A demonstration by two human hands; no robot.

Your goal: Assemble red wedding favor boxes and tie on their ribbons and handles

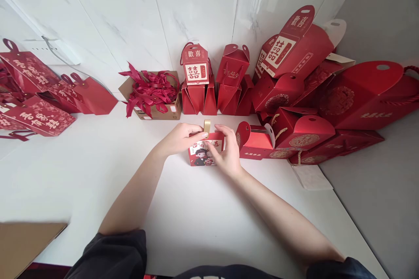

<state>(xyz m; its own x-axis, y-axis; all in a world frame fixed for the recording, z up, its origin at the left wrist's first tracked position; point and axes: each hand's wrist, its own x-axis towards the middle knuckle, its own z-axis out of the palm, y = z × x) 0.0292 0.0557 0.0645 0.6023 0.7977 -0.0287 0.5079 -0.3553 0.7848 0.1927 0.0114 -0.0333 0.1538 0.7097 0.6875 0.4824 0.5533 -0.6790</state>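
Observation:
A small red gift box with a printed cartoon couple stands upright on the white table, a loop of gold ribbon rising from its top. My left hand pinches the top edge near the base of the ribbon, thumb in front. On the other side, my right hand grips the box's right side, its thumb across the printed front and its fingers behind. The fingertips behind the box are partly hidden. Just right of my right hand sits another red gift box with rounded flaps.
Behind stands a cardboard box of dark red ribbons, beside double-happiness boxes. Red boxes are piled at right against the grey wall. More red gift bags lie at left. A cardboard sheet is at the near left corner.

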